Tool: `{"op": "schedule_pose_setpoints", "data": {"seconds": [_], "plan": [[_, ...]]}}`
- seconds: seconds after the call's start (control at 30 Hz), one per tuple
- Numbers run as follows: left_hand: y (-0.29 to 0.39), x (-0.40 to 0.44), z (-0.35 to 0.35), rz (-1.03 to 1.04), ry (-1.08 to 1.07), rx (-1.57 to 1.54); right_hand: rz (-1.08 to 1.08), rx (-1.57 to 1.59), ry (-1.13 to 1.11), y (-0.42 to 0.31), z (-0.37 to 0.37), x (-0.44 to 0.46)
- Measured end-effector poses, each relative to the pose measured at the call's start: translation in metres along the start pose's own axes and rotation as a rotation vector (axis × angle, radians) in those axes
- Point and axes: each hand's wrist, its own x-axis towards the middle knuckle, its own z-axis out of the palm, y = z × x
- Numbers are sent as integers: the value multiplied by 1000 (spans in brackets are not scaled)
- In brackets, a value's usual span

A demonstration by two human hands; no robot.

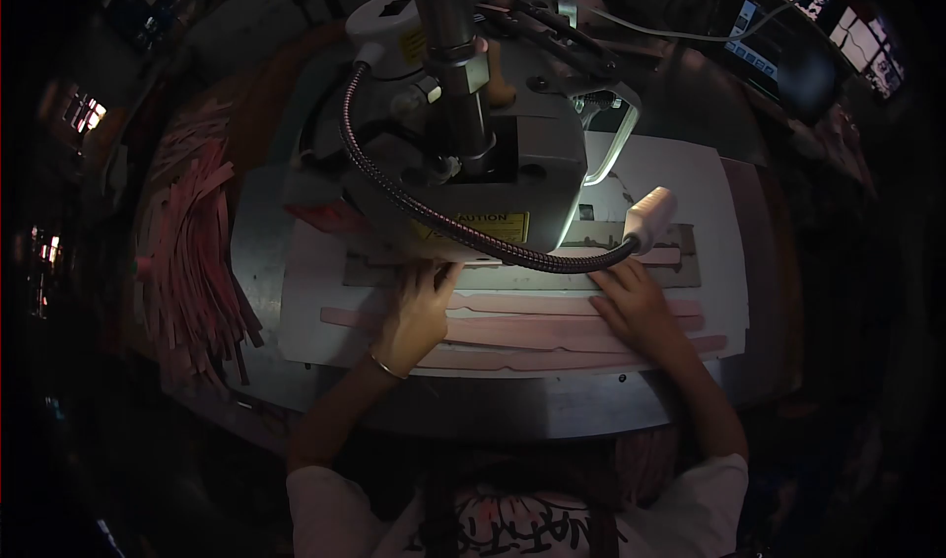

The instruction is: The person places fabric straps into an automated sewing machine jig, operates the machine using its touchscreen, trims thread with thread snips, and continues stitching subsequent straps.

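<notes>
My left hand (422,312) lies at the near edge of a grey slotted plate (370,275), its fingers stretched forward toward the machine head. On the same plate, further right, rest the outstretched fingers of my right hand (636,307). Between the hands a pale pink strip (662,255) sits in the plate's slot, partly hidden by the machine and its lamp. Several more pink strips (532,333) with wavy edges lie just in front of the plate, passing under or beside both hands. Neither hand visibly grips anything; the left fingertips are partly in shadow.
A large sewing-type machine head (463,208) with a caution label overhangs the plate. Its bendable lamp (650,218) hangs near my right hand. White board (296,312) covers the metal table (493,405). A heap of pink strips (192,252) lies left; a screen (754,40) stands back right.
</notes>
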Motion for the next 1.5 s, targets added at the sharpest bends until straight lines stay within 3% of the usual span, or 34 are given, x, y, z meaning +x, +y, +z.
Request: {"op": "schedule_pose_setpoints", "data": {"seconds": [0.23, 0.4, 0.57, 0.73, 0.87, 1.03, 1.2, 1.4, 1.5], "plan": [[6, -1, -7, -36, -97, 57, 6, -107, 52, 3, 2, -5], [2, -1, 7, -7, 46, -138, -5, -37, 33, -6, 8, 9], [5, 0, -2, -17, -117, 173, -20, 50, 5, -16, 11, 17], [-2, -5, 5, 24, 56, -197, -68, 112, -25, -24, 13, 24], [4, -1, -9, -109, -214, 30, -149, 128, -24, -26, 19, 31], [-8, -7, -1, 0, 49, -138, -106, 68, -5, -20, 21, 25], [-9, -10, -6, -79, -84, 48, -130, 59, 4, -22, 22, 28], [-19, -12, -9, -44, -35, -60, -136, 128, 12, -27, 31, 35], [-13, -5, -14, -33, -107, -75, -155, 183, 5, -25, 26, 36]]}}
